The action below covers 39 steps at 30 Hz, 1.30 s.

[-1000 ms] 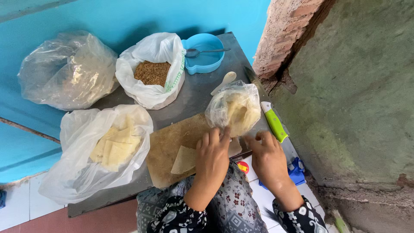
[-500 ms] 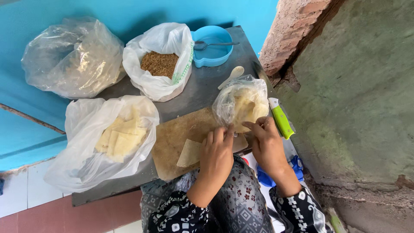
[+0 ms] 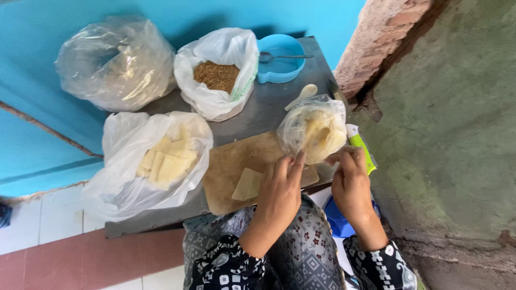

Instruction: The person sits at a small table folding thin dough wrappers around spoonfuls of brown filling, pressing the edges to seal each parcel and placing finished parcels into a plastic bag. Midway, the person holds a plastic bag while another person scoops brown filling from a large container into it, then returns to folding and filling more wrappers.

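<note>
Worked seated at the grey table (image 3: 258, 115), with both hands at the small clear bag (image 3: 314, 131) of pale yellow pieces. Kept the left hand (image 3: 279, 185) over the right end of the wooden board (image 3: 231, 166), fingers close together and stretched, tips against the lower left edge of the bag. Compared with one second before, brought the right hand (image 3: 352, 182) up from beside the green-handled tool (image 3: 363, 153) to the lower right edge of the same bag, fingers bent inward. Could not tell whether either hand really pinched the plastic or only touched it. So, met the bag now from both sides, where before only from the left. Left the bag itself standing at the right end of the board, upright and bulging, not lifted. Left also the thin pale sheet (image 3: 247, 184) flat on the board, just beside the left hand, in the same place as before. Touched nothing else: not the large bag of pale sheets (image 3: 161, 161), not the white bag of brown crumbs (image 3: 217, 75), not the blue bowl (image 3: 282, 67) with its spoon (image 3: 285, 55), not the far clear bag (image 3: 115, 62).
</note>
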Each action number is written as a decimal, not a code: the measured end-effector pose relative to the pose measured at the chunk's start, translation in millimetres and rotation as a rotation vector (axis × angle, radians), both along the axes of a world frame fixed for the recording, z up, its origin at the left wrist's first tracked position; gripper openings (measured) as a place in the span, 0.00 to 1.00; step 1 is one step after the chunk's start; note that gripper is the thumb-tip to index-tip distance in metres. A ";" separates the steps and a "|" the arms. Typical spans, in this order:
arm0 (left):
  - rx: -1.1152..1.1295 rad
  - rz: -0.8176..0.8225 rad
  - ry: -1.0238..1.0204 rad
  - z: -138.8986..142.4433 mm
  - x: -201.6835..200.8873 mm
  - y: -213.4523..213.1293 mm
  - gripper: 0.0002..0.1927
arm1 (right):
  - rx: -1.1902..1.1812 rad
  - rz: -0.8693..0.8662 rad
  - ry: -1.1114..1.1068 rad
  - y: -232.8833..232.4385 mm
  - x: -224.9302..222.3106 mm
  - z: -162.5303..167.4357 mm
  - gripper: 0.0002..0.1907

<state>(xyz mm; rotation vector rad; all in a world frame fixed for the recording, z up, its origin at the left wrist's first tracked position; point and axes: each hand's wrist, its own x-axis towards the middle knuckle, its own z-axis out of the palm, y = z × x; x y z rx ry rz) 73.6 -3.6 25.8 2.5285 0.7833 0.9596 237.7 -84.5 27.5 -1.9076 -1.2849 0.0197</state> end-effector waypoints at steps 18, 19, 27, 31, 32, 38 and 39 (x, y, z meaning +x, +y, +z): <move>-0.015 0.313 -0.005 -39.3 -105.7 -15.6 0.16 | -0.248 0.529 -1.127 53.5 -68.4 1.6 0.25; -0.018 0.316 0.003 -40.2 -105.8 -15.4 0.17 | -0.281 0.525 -1.159 54.1 -69.1 1.3 0.24; -0.011 0.326 0.025 -42.2 -105.5 -15.5 0.19 | -0.240 0.416 -1.051 54.8 -42.1 -0.1 0.27; 0.004 0.332 -0.021 -30.8 -99.0 -12.8 0.17 | -0.154 0.155 -0.332 25.0 -13.5 -3.6 0.36; 0.028 0.312 -0.064 -26.8 -92.8 -13.3 0.16 | -0.120 0.076 -0.325 19.2 -9.2 -8.2 0.38; 0.019 0.251 0.075 -1.0 -42.1 -11.5 0.10 | -0.236 -0.120 -0.345 16.4 -14.5 -54.0 0.38; 0.017 0.274 0.092 2.5 -38.4 -10.5 0.10 | -0.326 -0.131 -0.380 15.4 -15.6 -59.0 0.42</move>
